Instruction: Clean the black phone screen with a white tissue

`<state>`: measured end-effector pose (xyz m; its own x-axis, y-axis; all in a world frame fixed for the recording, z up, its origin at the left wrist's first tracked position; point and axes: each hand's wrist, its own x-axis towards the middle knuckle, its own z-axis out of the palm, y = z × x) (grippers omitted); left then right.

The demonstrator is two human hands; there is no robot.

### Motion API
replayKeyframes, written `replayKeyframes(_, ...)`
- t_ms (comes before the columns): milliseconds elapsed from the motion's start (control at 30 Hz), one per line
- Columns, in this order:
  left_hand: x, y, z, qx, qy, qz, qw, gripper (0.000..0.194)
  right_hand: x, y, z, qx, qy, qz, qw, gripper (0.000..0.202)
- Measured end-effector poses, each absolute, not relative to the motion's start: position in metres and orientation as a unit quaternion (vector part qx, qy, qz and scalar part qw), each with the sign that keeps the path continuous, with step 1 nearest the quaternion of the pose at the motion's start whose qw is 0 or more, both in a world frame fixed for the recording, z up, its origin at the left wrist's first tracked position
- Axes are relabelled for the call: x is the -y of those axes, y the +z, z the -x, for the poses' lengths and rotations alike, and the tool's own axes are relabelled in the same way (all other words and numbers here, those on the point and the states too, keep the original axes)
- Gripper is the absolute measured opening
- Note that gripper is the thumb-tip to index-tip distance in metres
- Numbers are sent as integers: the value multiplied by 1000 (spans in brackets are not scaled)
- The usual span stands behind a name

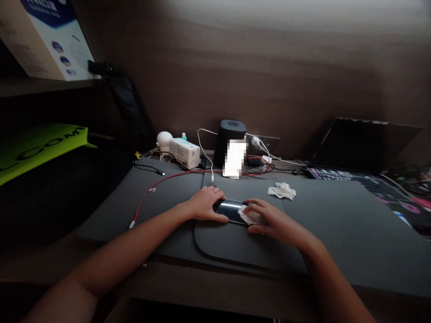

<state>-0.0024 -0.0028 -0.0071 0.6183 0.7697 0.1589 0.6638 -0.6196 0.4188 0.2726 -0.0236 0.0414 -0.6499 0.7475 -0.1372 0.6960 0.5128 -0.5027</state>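
A dark smartphone (230, 210) lies flat on the grey mat (161, 229), screen up, with a bright reflection across it. My left hand (206, 205) grips its left end, thumb along the near edge and fingers at the far edge. On the phone's right part, my right hand (266, 220) presses a crumpled white tissue (248, 216) against the glass, the fingers bent over it. A second crumpled tissue (283, 191) rests on the mat beyond my right hand.
Behind the phone stand a dark cylindrical speaker (232, 128), a white box (184, 152) and a white round-headed device (164, 140). A red cable (148, 193) curves across the mat's left side. An open laptop (357, 148) sits at the right. A shelf with a large box (57, 45) is upper left.
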Motion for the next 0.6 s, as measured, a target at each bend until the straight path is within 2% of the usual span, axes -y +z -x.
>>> replayKeyframes(300,1,-9,2,-401,166,-887,160,59,23,42,-283,855,291,425,59,24)
replayKeyframes(600,2,-10,3,-398,171,-886,163,58,25,44,-282,855,289,426,61,21)
